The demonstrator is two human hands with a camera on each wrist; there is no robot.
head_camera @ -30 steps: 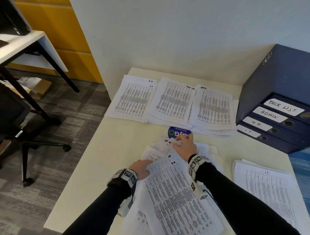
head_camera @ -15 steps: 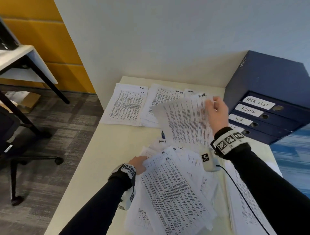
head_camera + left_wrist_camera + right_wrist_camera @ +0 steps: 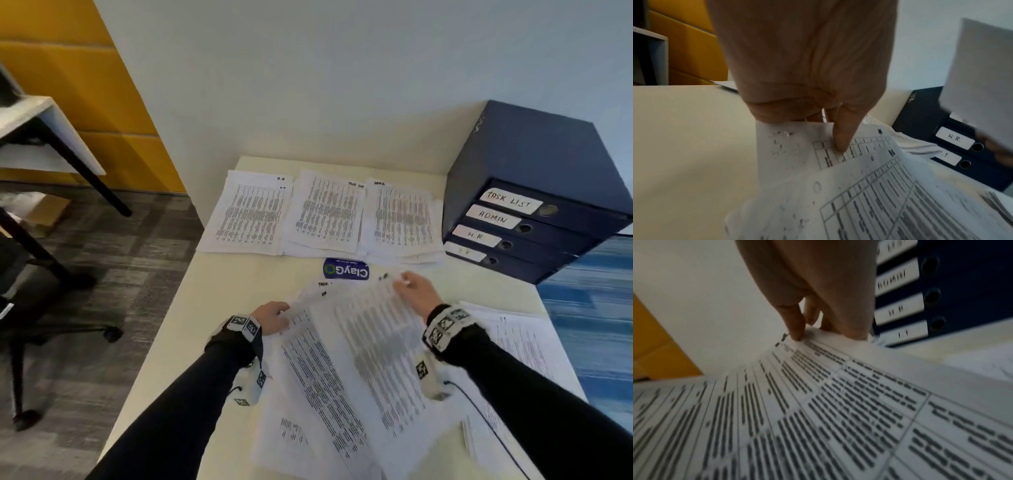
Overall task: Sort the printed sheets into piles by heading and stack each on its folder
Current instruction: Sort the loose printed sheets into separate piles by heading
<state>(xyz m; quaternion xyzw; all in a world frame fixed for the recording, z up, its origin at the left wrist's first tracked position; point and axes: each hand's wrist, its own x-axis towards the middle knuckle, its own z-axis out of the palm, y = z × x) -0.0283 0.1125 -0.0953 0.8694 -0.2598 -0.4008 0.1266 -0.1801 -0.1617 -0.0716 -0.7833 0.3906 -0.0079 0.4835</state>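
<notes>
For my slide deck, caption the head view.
Right hand lifts a printed sheet from the unsorted heap.

The sheets (image 3: 370, 346) are thin matt paper. The table (image 3: 226, 294) looks smooth and matt cream. The folders (image 3: 534, 192) look like smooth, dark blue card.

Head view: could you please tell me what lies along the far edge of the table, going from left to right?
White printed pile headed H.R. → white printed pile headed Task List → white printed pile headed Admin → dark blue stack of labelled folders.
</notes>
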